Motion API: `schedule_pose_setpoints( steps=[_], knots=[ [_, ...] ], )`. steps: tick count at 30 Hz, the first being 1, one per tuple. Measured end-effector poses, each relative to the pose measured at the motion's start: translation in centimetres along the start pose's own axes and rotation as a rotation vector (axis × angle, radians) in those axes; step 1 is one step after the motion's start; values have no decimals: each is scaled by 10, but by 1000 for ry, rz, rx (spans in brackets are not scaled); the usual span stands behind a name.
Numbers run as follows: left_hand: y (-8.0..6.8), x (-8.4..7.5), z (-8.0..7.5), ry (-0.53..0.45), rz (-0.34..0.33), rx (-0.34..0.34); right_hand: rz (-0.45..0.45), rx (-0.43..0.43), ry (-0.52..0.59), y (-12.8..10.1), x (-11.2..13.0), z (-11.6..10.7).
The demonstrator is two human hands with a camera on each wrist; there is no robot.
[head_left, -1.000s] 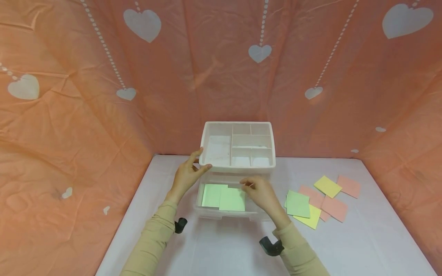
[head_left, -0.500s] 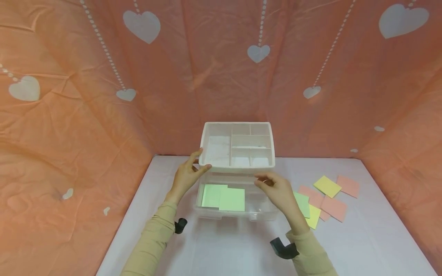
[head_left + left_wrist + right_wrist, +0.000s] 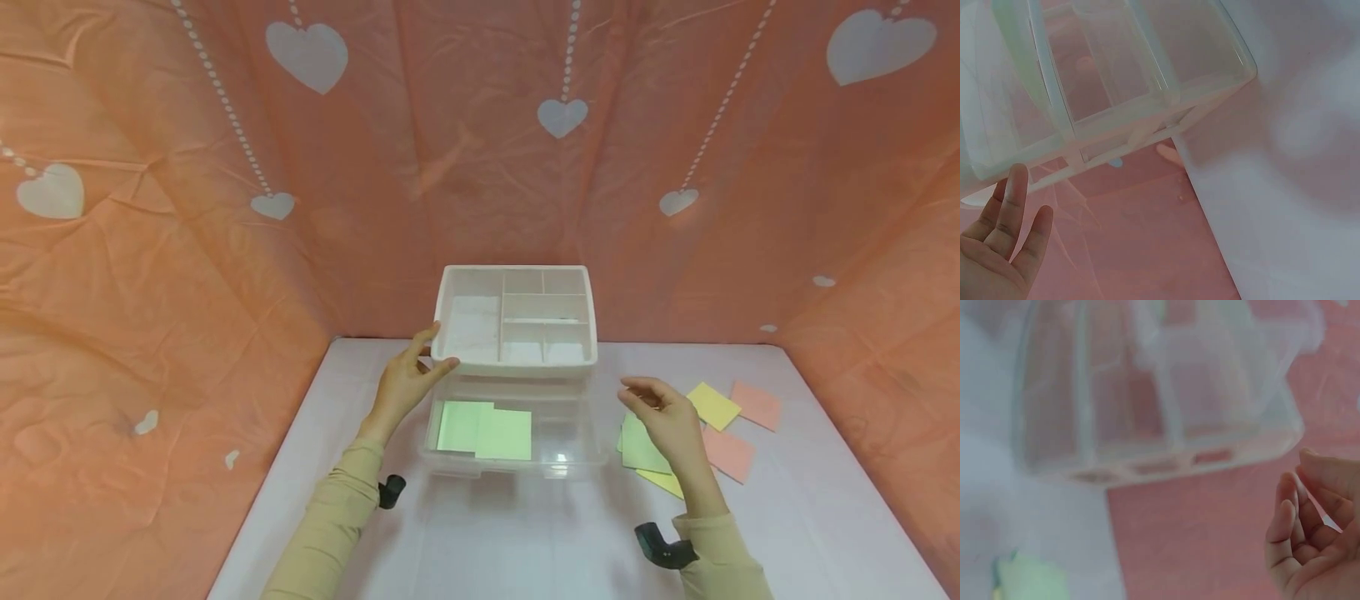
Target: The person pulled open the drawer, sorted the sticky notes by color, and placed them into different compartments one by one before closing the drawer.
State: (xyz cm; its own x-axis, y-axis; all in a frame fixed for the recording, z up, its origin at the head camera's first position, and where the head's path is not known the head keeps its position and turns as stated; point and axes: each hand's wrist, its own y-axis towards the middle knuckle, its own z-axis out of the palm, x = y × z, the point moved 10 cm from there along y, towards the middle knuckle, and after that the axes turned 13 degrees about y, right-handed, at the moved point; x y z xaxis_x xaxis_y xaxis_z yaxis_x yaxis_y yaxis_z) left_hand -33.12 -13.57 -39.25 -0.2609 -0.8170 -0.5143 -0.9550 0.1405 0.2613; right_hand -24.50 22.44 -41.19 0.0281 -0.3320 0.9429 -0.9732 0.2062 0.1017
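A white divided tray [image 3: 517, 362] tops a clear drawer unit, and its clear drawer [image 3: 577, 450] is pulled out towards me. Two green sticky notes [image 3: 487, 429] lie in the drawer's left half. My left hand [image 3: 429, 354] touches the tray's front left corner with straight fingers, thumb on the rim; the left wrist view shows those fingers [image 3: 1010, 212] beside the clear unit [image 3: 1129, 81]. My right hand [image 3: 648, 400] hovers empty and loosely curled over a green note [image 3: 637, 446] right of the drawer. In the right wrist view the right hand [image 3: 1310, 531] is apart from the unit [image 3: 1160, 406].
Loose notes lie on the white table at the right: yellow [image 3: 712, 404], pink [image 3: 756, 404] and another pink [image 3: 727, 454]. Pink cloth with white hearts [image 3: 562, 117] closes in the back and both sides. Black wrist mounts [image 3: 663, 550] sit on my sleeves.
My right hand has left the drawer, where it touched a green note, and moved right to above the loose notes. The left hand has stayed at the tray's corner.
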Motion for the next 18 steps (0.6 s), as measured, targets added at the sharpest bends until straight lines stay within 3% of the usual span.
schedule_pose_setpoints(
  steps=[9,18],
  knots=[
    [1,1,2,-5,-20,10,94,2,-40,10,-71,-16],
    [0,1,3,-8,-22,18,263,45,-82,8,-131,-15]
  ],
)
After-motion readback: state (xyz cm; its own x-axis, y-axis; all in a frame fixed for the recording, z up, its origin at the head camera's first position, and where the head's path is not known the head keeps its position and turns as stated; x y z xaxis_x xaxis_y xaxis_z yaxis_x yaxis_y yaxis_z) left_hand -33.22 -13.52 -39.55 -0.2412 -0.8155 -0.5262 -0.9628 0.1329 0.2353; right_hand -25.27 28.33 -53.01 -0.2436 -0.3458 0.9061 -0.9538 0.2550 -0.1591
